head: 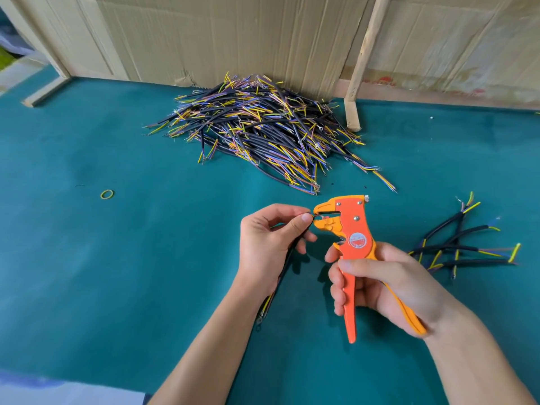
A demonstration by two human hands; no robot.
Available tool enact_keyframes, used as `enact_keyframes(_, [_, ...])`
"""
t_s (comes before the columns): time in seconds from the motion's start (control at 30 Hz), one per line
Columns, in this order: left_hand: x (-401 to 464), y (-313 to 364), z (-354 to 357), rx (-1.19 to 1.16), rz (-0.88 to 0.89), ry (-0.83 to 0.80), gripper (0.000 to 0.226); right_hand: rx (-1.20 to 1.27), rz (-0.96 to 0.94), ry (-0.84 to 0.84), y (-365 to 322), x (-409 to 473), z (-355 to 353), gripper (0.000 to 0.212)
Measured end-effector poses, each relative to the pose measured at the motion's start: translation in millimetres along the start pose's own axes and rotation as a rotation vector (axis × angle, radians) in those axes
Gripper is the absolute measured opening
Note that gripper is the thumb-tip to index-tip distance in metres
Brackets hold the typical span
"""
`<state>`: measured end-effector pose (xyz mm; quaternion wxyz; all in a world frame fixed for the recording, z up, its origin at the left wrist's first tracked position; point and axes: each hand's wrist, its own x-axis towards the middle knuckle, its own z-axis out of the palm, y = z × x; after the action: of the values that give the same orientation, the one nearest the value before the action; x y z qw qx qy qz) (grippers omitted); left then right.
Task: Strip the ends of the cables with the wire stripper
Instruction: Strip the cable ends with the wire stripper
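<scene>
The right hand (388, 285) is gripping the stripper (349, 244) by both handles, head pointing left. The left hand (270, 244) is pinching one black cable (282, 273) at the stripper's mouth, its tail hanging below the wrist. Farther right, several cables (464, 247) are lying loose on the green table (117, 258). One rubber band (107, 194) is sitting left. One big pile (263, 130) is lying against cardboard (233, 36).

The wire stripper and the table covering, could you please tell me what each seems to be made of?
The wire stripper: orange body with a smooth painted or moulded look, silver rivets suggesting metal parts; whether the body is plastic or coated metal is unclear. The table covering: teal, matte, without glare, probably felt or a similar cloth.
</scene>
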<state>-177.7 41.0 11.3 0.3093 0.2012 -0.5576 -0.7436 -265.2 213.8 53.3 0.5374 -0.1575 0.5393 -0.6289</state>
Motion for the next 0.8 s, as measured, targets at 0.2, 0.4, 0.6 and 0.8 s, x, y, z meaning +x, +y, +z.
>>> enact_keyframes(0.2, [-0.2,-0.5,0.5,0.034,-0.004,-0.004,0.006,-0.008,-0.016,0.037,-2.0,-1.7,-1.5,0.025])
enact_keyframes(0.4, [-1.4,-0.8,1.7,0.066,0.005,-0.001,0.006,-0.031,0.004,-0.012,-4.5,-4.8,-6.4,0.04])
enact_keyframes(0.6, [-3.4,-0.9,3.1,0.081,0.021,0.002,0.013,0.01,0.042,-0.037,-3.6,-3.7,-7.3,0.044])
enact_keyframes(0.8, [-5.3,-0.8,4.2,0.127,0.057,-0.002,0.011,0.019,0.046,-0.031,-2.4,-2.9,-8.6,0.043])
